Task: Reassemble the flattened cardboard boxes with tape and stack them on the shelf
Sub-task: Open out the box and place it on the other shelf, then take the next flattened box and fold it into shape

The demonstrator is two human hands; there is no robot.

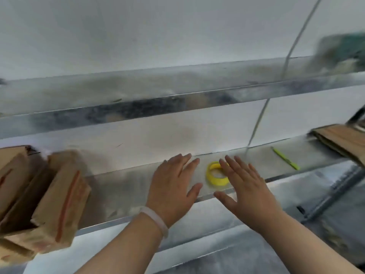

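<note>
– Though blurred, what was everything made of?
– Taped brown cardboard boxes (59, 204) stood left on a shiny galvanised metal shelf (122, 190) against a white wall (138, 26).
– And the yellow tape ring (215, 181)?
– It lay flat on the shelf, between the spread, empty left hand (173, 186) and right hand (246, 191).

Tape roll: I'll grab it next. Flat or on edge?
Flat: the yellow tape roll lies on the shelf, hole facing up.
</note>
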